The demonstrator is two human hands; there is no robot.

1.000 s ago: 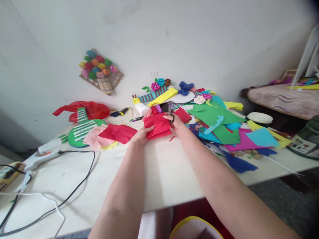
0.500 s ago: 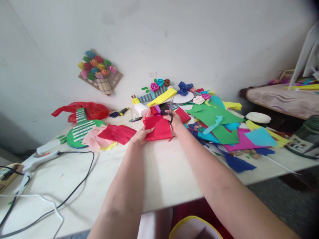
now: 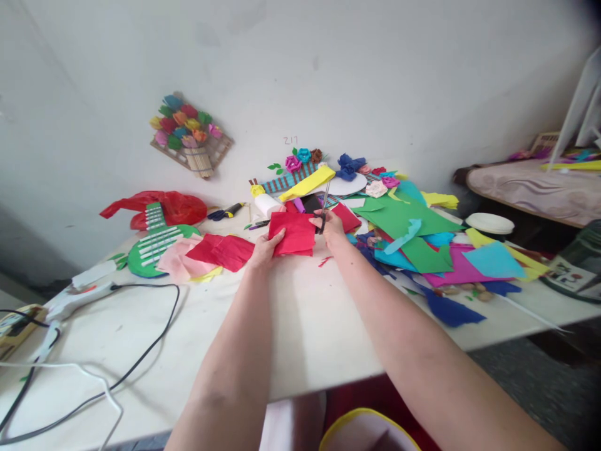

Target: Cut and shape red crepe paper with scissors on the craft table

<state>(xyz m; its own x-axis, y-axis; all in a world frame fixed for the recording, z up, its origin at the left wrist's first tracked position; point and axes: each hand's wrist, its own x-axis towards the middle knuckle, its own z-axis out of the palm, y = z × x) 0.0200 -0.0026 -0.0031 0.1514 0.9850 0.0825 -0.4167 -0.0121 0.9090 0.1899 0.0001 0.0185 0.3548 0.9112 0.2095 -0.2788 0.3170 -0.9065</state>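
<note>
Head view. At centre: red paper [image 3: 292, 235], roughly square. From 8 o'clock, at its near left edge: left hand [image 3: 266, 249], thumb on top, pinching the paper; other fingers mostly hidden beneath. At 3 o'clock, just beside the right edge: right hand [image 3: 331, 228], fingers curled round the black handle of scissors [image 3: 322, 224], blades toward 12 o'clock; whether parted, cannot tell. At 4 o'clock, on the table [image 3: 323, 326]: red scraps [image 3: 325, 260]. At 9 o'clock: crumpled dark red sheet [image 3: 223, 252]. At 3 o'clock, farther out: green sheets [image 3: 399, 216].

Handling, as judged: best to pinch firmly, hold edges level, turn paper rather than wrist, leave left fingertips clear of blades.
</note>
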